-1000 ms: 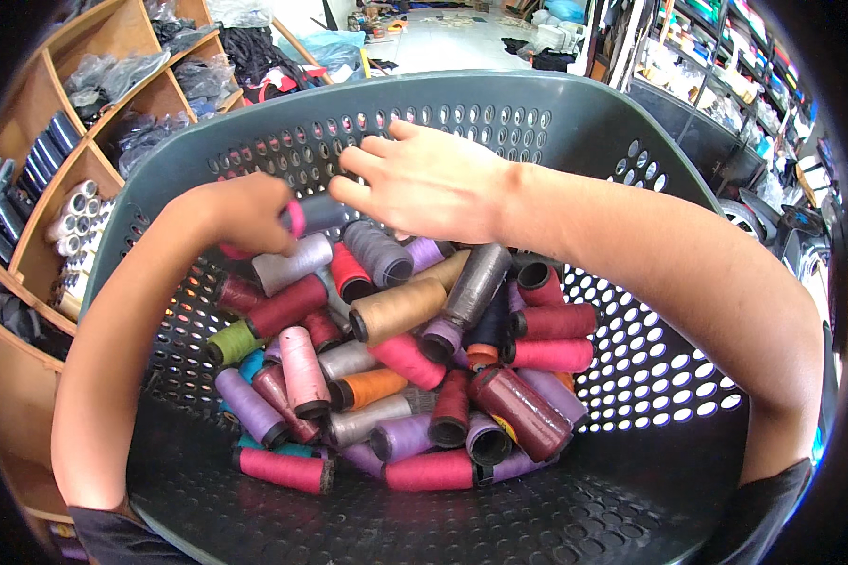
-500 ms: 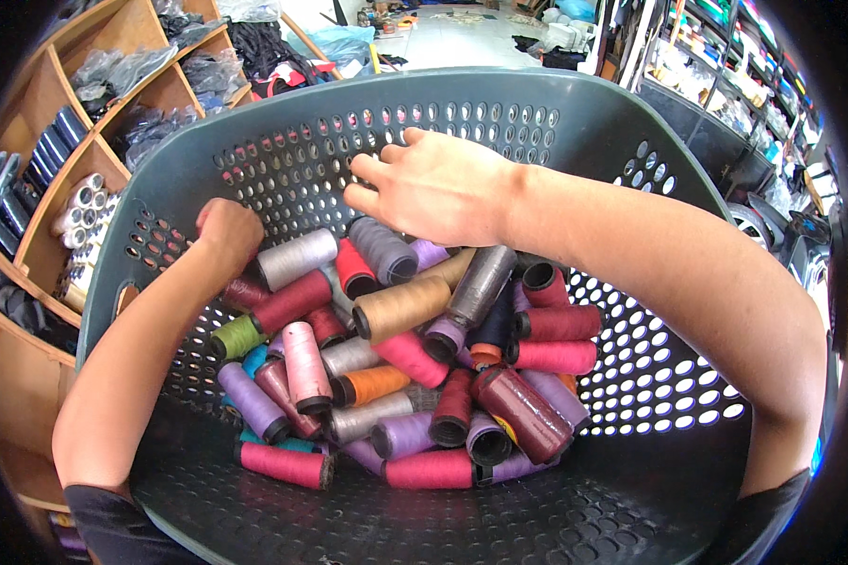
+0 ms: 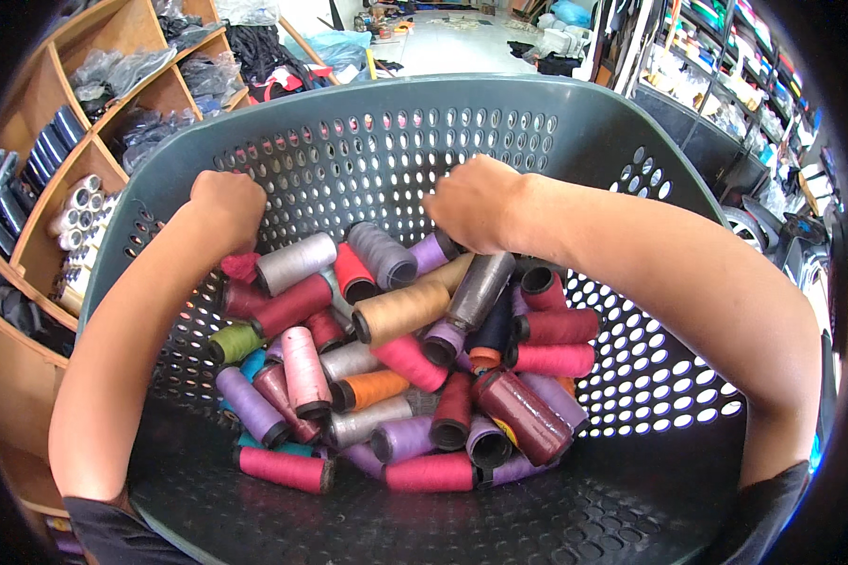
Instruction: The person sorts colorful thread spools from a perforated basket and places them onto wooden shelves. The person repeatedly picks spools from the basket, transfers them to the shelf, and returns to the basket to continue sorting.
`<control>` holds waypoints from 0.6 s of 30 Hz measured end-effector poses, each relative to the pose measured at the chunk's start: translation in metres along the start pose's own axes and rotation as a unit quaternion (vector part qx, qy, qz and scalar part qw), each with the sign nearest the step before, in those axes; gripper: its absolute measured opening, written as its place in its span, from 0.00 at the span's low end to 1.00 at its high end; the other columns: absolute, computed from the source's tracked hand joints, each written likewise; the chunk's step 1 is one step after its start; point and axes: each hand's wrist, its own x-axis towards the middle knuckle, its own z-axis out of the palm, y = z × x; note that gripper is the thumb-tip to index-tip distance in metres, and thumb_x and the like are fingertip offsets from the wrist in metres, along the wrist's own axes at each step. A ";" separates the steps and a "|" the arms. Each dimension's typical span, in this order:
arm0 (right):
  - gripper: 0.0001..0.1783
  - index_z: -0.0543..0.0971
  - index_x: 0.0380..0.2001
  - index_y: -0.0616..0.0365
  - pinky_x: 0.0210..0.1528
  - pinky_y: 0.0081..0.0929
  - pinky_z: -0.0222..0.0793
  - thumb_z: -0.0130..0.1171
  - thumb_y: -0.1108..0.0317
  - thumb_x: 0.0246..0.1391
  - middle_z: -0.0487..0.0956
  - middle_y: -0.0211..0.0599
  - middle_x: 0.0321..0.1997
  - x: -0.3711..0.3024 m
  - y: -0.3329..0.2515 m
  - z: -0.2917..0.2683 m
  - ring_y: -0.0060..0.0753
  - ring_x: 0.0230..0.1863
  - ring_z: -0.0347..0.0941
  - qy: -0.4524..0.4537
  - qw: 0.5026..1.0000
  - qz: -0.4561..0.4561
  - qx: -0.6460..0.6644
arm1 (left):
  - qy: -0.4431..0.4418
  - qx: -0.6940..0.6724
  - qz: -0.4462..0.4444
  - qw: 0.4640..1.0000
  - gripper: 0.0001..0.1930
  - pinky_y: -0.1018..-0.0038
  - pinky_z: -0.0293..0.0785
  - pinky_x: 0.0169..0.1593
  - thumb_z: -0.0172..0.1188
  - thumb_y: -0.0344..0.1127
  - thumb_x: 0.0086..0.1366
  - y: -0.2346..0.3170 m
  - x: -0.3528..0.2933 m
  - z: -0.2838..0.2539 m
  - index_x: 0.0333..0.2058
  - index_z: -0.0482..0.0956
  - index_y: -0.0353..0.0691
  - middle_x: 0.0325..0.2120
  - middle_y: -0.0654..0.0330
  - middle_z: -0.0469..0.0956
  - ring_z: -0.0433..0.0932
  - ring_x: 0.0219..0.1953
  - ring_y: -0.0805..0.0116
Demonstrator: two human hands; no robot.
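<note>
Many cone-shaped spools of thread lie in a heap in a dark grey plastic basket [image 3: 575, 104]. My left hand [image 3: 228, 212] is closed in a fist by the basket's far left wall, with a crimson thread spool [image 3: 240, 266] showing just below it. My right hand [image 3: 476, 202] hovers over the far side of the heap, fingers curled inward; what they hold, if anything, is hidden. Nearest below it are a dark grey wrapped spool [image 3: 481, 290] and a purple spool [image 3: 432, 252]. A tan spool [image 3: 403, 312] and a silver-grey spool [image 3: 297, 264] lie between the hands.
Wooden shelves [image 3: 94, 52] with bagged goods and white rolls stand at the left. Crowded racks [image 3: 716, 85] line the right side. Beyond the basket, a pale floor [image 3: 457, 47] holds bags and scattered items.
My left hand has risen slightly, and the crimson spool now shows beneath it. My right hand has moved right and a little down, its fingers curling in; the purple spool there is more exposed.
</note>
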 end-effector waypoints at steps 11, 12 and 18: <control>0.58 0.64 0.66 0.58 0.57 0.45 0.70 0.78 0.45 0.33 0.78 0.46 0.56 -0.005 -0.014 0.037 0.49 0.60 0.72 -0.213 0.977 0.016 0.010 | 0.351 -0.160 0.379 0.841 0.22 0.58 0.69 0.48 0.58 0.44 0.59 0.112 -0.030 0.016 0.50 0.73 0.39 0.48 0.46 0.71 0.73 0.48 0.52; 0.57 0.64 0.65 0.56 0.57 0.46 0.70 0.77 0.42 0.35 0.78 0.46 0.56 -0.005 -0.019 0.039 0.50 0.61 0.71 -0.207 0.978 0.014 -0.011 | 0.343 -0.182 0.373 0.843 0.22 0.58 0.68 0.47 0.57 0.47 0.60 0.114 -0.033 0.017 0.49 0.74 0.39 0.47 0.45 0.71 0.72 0.48 0.52; 0.40 0.80 0.52 0.53 0.52 0.42 0.74 0.75 0.42 0.35 0.81 0.44 0.51 0.000 -0.004 0.034 0.45 0.56 0.76 -0.176 0.983 -0.045 -0.019 | 0.194 -0.165 0.389 0.885 0.36 0.61 0.66 0.51 0.61 0.62 0.55 0.124 -0.058 0.000 0.47 0.75 0.32 0.45 0.44 0.72 0.72 0.49 0.52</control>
